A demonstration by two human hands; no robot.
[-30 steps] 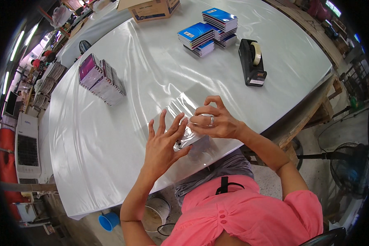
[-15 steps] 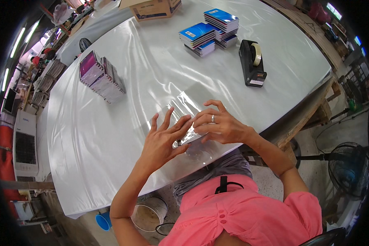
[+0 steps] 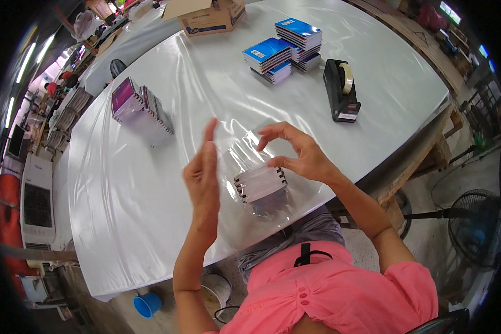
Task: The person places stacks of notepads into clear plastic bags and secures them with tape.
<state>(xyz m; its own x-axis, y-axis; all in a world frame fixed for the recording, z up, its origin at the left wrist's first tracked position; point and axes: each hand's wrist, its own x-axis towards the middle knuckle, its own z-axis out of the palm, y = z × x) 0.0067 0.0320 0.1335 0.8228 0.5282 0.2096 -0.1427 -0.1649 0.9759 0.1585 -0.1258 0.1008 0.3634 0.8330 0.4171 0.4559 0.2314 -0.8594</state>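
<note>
A small stack of spiral notebooks (image 3: 263, 184) lies on the table in front of me, its pale side up and black coil bindings at both ends. Clear plastic film (image 3: 245, 149) is around it and spreads past its far side. My right hand (image 3: 303, 156) arches over the stack's far right corner, thumb and forefinger apart. Its thumb is at the film, though whether it touches cannot be made out. To the left of the stack, my left hand (image 3: 201, 172) is raised edge-on, slightly blurred, with its fingers stretched away from me and nothing visible in it.
Blue-covered spiral notebooks (image 3: 267, 51) stand in piles at the back. A black tape dispenser (image 3: 340, 92) is right of them. Film-wrapped notebooks with purple covers (image 3: 142, 111) stand on the left. An open cardboard box (image 3: 209, 19) sits at the far edge. A black fan (image 3: 473, 228) is at right.
Both hands have come off the wrapped stack and moved apart, the left one going left and up. The stack's coils and pale side are now uncovered to view.
</note>
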